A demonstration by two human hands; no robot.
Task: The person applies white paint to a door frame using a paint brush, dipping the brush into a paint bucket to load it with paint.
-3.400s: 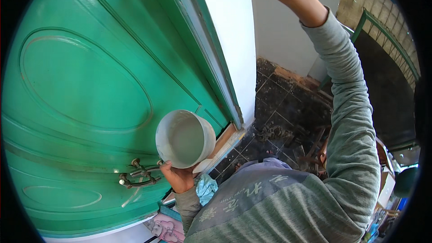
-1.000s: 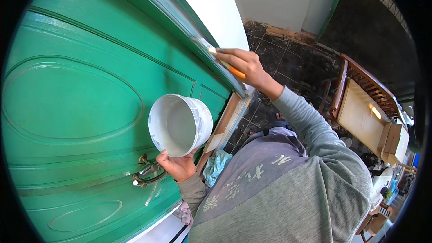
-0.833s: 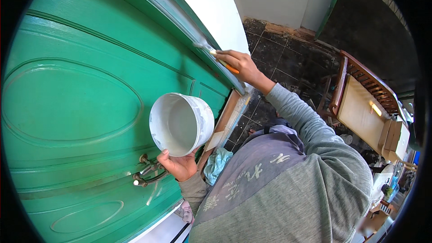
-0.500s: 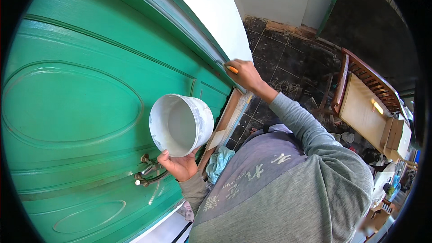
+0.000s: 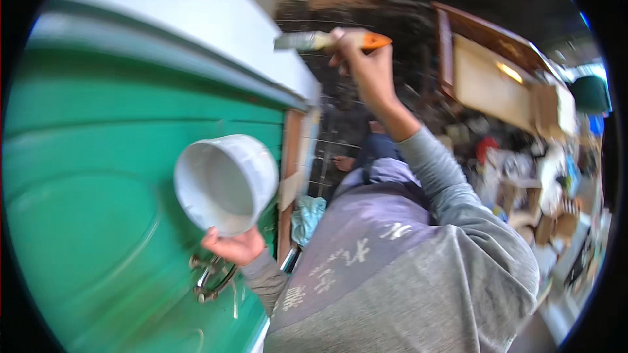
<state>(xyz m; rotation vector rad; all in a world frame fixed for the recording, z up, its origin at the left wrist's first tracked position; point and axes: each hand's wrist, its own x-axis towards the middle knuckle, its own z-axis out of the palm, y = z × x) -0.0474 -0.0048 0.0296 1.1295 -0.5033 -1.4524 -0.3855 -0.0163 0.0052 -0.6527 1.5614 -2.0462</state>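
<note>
My left hand [image 5: 237,246] grips the lower rim side of a white plastic bucket [image 5: 260,168], tilted so its open mouth faces me; a little whitish liquid seems to lie inside. In my right hand [image 5: 367,68] is a flat paintbrush [image 5: 313,41] with an orange handle, its grey bristles pointing left. The brush is held in the air, apart from the white wall and the door frame [image 5: 196,72]. Behind the bucket stands a green panelled door [image 5: 78,176], blurred by motion.
A metal door handle [image 5: 210,278] sticks out below the bucket. A light blue cloth [image 5: 307,219] hangs by the wooden door edge [image 5: 290,157]. To the right, a wooden bench [image 5: 487,75] stands on a dark tiled floor [image 5: 327,150], with a cardboard box [image 5: 548,111] and clutter beyond.
My right hand has lifted the paintbrush off the door frame and brought it up, so the whole brush now shows. The bucket has shifted left in view, and the view has turned.
</note>
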